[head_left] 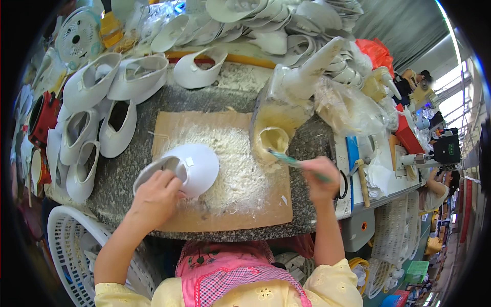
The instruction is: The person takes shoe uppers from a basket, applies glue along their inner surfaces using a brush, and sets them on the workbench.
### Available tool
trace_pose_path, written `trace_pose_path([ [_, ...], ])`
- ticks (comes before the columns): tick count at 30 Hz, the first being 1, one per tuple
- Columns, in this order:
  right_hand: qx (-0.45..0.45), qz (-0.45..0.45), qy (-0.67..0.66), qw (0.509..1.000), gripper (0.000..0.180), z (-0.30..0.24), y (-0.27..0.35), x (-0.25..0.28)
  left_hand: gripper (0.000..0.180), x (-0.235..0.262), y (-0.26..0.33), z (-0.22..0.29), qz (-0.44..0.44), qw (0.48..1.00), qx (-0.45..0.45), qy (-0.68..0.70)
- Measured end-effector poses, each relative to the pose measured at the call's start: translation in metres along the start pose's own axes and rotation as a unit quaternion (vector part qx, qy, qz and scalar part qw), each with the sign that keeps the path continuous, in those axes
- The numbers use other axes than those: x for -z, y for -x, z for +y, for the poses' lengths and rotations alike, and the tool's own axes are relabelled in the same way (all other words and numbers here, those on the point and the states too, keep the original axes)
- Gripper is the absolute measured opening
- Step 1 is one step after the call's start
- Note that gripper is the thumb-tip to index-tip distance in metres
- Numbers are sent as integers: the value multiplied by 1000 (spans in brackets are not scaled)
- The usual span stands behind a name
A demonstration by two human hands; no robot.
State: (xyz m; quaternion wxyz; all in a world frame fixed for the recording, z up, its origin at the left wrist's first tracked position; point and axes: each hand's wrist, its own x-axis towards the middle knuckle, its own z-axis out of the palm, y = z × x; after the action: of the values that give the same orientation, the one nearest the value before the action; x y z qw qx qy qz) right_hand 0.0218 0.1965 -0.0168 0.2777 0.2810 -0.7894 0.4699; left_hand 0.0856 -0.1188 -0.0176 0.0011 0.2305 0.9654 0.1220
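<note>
Over the middle of the bench, my left hand [157, 198] is closed on the opening edge of a white shoe upper [203, 169], its rounded toe pointing right. My right hand [322, 180] grips a brush [287, 159] by its green handle. The brush's tip reaches into the round mouth of a glue-crusted, yellowish pot [265, 121], so the bristles are hidden. Beneath the upper lies a brown cardboard sheet [245, 220], thickly caked with whitish dried residue.
Several finished-looking white uppers [118, 128] stand at the left, with piled ones [245, 13] along the back. A hammer [362, 184] and black-handled scissors [343, 185] lie at the right. White plastic baskets [66, 230] stand below the bench. Other people [434, 192] sit farther right.
</note>
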Motion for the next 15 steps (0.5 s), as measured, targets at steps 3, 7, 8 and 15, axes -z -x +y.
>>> trace_pose_path([
  [3, -274, 106, -61, 954, 8, -9, 7, 15, 14, 5, -1, 4, -5, 998, -62, 22],
  [7, -228, -2, -277, 933, 14, -35, 9, -30, 16, -7, -14, -5, -40, 994, -93, -26],
  [8, -243, -49, -300, 921, 14, -37, 13, -50, 18, -7, -13, -8, -42, 993, -109, -14],
  [15, -177, -178, -228, 941, 15, -31, 4, -89, 26, -7, -10, -14, -99, 987, -118, 47],
])
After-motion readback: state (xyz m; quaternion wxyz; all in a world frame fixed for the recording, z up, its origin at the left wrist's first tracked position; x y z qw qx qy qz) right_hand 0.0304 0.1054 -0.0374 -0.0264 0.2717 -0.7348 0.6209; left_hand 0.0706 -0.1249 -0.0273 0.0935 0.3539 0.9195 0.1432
